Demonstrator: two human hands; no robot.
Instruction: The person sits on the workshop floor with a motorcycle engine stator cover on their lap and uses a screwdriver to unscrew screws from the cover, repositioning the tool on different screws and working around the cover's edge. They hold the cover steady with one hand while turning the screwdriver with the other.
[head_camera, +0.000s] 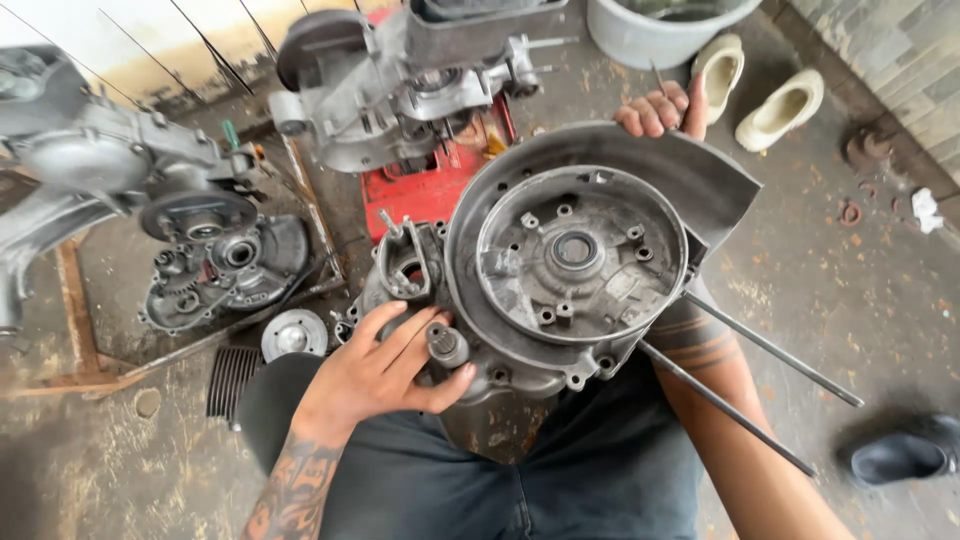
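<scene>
Head view: engine casing (575, 260) rests tilted on the person's lap, centre frame. Left hand (385, 370), at seven o'clock, pinches a small shaft (445, 343). Right hand (662, 110), at twelve o'clock, fingers curled over the rim, steadying it. Two long studs (760, 370) project toward four o'clock.

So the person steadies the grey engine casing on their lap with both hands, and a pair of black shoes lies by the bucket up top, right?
Not quite. The head view shows the pair of shoes by the bucket is cream, not black. The rest holds: left hand and right hand steady the grey engine casing on the lap.
</scene>
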